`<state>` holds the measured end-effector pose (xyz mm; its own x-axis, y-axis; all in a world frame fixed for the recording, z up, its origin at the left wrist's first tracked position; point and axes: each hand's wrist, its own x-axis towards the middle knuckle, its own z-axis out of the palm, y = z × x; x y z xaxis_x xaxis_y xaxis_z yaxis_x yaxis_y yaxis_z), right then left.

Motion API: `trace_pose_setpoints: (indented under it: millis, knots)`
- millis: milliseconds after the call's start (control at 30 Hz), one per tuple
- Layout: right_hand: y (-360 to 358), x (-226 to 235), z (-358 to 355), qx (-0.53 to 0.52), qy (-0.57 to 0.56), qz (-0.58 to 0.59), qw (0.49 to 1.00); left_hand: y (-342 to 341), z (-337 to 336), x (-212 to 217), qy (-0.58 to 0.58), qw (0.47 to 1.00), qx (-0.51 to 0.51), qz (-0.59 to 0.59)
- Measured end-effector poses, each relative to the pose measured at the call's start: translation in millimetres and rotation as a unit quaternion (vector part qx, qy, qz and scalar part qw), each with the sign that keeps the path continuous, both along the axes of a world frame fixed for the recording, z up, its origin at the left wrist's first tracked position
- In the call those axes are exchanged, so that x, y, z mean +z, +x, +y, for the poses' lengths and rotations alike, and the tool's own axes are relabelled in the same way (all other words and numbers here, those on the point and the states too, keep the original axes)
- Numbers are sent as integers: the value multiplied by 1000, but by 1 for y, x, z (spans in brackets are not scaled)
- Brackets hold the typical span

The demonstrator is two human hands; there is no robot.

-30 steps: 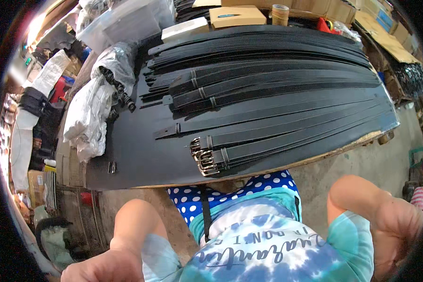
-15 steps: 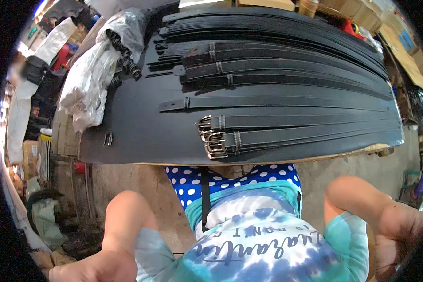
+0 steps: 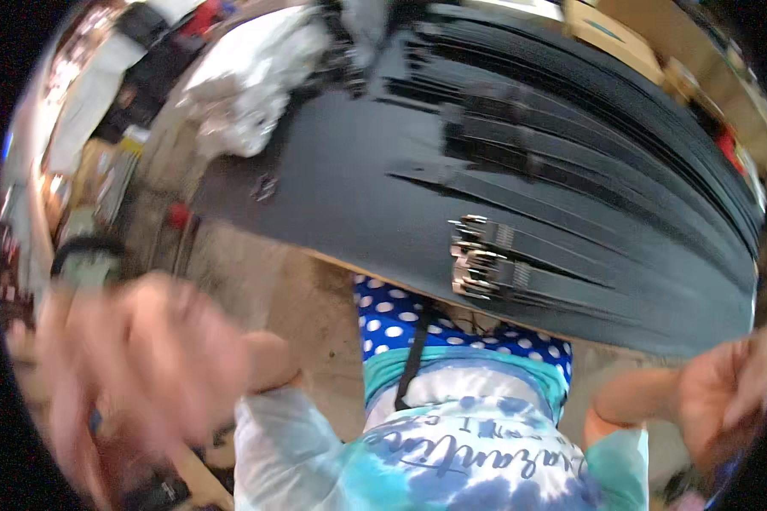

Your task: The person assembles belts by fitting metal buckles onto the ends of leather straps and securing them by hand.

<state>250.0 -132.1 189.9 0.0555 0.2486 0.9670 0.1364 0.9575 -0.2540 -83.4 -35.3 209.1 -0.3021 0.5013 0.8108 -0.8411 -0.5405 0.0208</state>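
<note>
Smeared by motion, my left hand [image 3: 166, 349] is raised at the lower left, off the near left side of the black-topped table [image 3: 315, 196]. No held thing can be made out in it. My right hand [image 3: 729, 392] is up beside the table's near right corner. Its fingers look bent but are blurred, and whether anything is between them is unclear. Black belts with metal buckles [image 3: 477, 264] lie near the table's front edge. Behind them are black belt straps [image 3: 503, 145] with loops. A small loose buckle [image 3: 264, 187] rests near the left edge.
A dense stack of black straps [image 3: 571, 77] covers the far side of the table. Crumpled clear plastic [image 3: 251, 81] with dark pieces sits at the far left corner. Cardboard boxes [image 3: 614, 38] stand behind the table. Piled goods [image 3: 102, 162] line the left side.
The view has turned, so the table now slants down to the right. My left hand has come up into view, and my right hand shows more fully near the table corner. The belts appear unmoved.
</note>
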Motion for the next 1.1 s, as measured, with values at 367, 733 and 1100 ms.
trace_pose_setpoints:
  millis: [367, 733, 1100]
  knots:
    - [-76, -143, 204, -76, -419, -406, 809, -189, 158, -187, -317, 356, 445, 759]
    - [-109, -200, 229, -157, -362, -465, 793, -148, 174, -202, -323, 393, 435, 743]
    - [-43, -150, 189, -34, -531, -317, 785, -16, 154, -220, -523, 746, -191, 366]
